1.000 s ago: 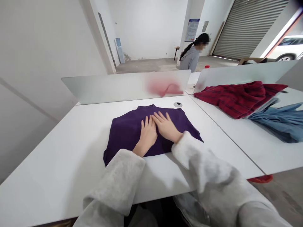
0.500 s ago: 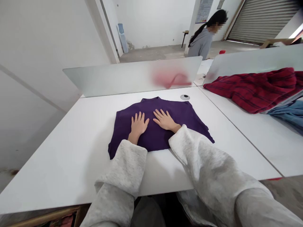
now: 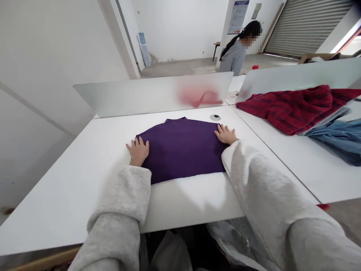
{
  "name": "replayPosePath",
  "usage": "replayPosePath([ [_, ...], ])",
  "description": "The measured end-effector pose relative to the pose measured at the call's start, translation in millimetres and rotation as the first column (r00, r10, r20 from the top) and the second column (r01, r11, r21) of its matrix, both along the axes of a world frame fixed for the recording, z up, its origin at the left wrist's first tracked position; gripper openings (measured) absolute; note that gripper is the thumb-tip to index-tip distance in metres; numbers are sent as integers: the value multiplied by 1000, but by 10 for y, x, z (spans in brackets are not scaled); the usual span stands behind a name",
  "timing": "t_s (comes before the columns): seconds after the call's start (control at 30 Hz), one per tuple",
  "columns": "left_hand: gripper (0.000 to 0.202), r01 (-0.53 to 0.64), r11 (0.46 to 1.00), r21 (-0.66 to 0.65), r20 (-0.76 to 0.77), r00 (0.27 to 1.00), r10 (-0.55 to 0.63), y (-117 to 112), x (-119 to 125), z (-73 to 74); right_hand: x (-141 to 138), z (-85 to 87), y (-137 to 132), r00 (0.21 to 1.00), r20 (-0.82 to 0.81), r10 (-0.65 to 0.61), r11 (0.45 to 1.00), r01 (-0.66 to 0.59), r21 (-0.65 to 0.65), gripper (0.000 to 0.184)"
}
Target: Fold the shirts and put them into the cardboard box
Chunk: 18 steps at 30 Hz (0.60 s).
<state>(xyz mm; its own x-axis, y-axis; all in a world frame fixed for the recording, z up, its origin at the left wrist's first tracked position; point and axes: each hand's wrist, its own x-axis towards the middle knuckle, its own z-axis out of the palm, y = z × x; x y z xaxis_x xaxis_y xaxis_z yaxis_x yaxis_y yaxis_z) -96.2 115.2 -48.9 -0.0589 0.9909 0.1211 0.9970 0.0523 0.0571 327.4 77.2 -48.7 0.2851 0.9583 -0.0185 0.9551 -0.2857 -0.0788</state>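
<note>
A purple shirt (image 3: pixel 182 148) lies flat and folded on the white table (image 3: pixel 180 210), its collar at the far edge. My left hand (image 3: pixel 139 150) rests with fingers spread over the shirt's left edge, partly on the cloth and partly past it. On the other side, my right hand (image 3: pixel 225 134) lies open on the upper right corner, fingers apart. Neither hand grips the fabric. The sides of the shirt are partly hidden under my hands and grey sleeves.
Red plaid cloth (image 3: pixel 296 109) and blue denim (image 3: pixel 338 139) are piled on the right. A frosted divider (image 3: pixel 126 96) runs along the table's back, near a round cable hole (image 3: pixel 215 117). Beyond it is a person in grey (image 3: pixel 234 58).
Both hands have slid apart from the middle of the shirt out to its left and right edges, staying flat. My view has shifted slightly.
</note>
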Motion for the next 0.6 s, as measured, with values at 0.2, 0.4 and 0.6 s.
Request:
replayPosePath([
  [0.2,56,286,958,4,-149,948,-282,11,637,338,-756,388,239,968,97,232,967,-240,84,55],
  [0.4,54,448,894,7,-103,890,-445,23,1329,188,-1717,173,371,869,66,491,824,-488,287,54],
  [0.6,54,420,903,94,-44,907,-418,101,1222,-88,-1755,-111,423,864,-20,503,847,-488,210,54],
])
